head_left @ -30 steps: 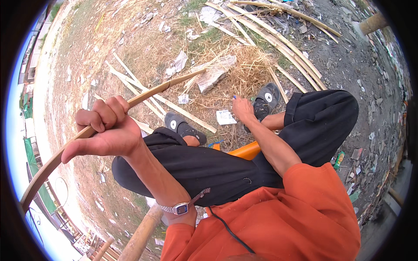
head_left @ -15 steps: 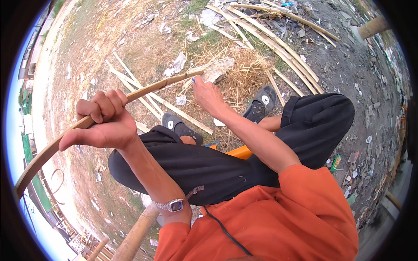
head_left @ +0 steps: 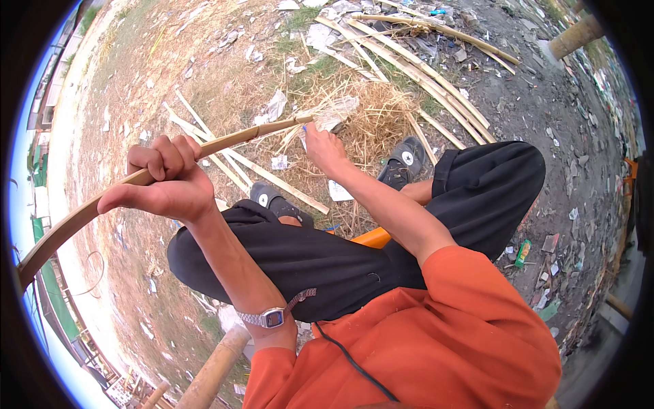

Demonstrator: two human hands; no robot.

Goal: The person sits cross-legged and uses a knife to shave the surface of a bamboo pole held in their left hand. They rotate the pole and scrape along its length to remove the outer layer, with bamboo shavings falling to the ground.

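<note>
A long bamboo strip (head_left: 238,136) slants from the left rim up to the middle of the head view. My left hand (head_left: 174,180) is closed round it near its middle, thumb stretched along the strip. At its far end my right hand (head_left: 325,148) is closed, with the fingertips just below the strip. A small blue object (head_left: 306,127) shows at those fingertips; the fingers hide most of it, and its kind is unclear. Under this end lies a heap of straw-like shavings (head_left: 381,105).
Bamboo strips (head_left: 436,85) lie bundled on the ground ahead, and more split strips (head_left: 272,174) cross near my left shoe (head_left: 276,198). Paper litter is scattered round. An orange seat (head_left: 371,237) shows beneath my legs. Bamboo poles (head_left: 214,368) stand at lower left and upper right.
My left hand and the bamboo strip have shifted slightly to the right. My right hand stays at the strip's end, a touch lower. The whole view has moved a little.
</note>
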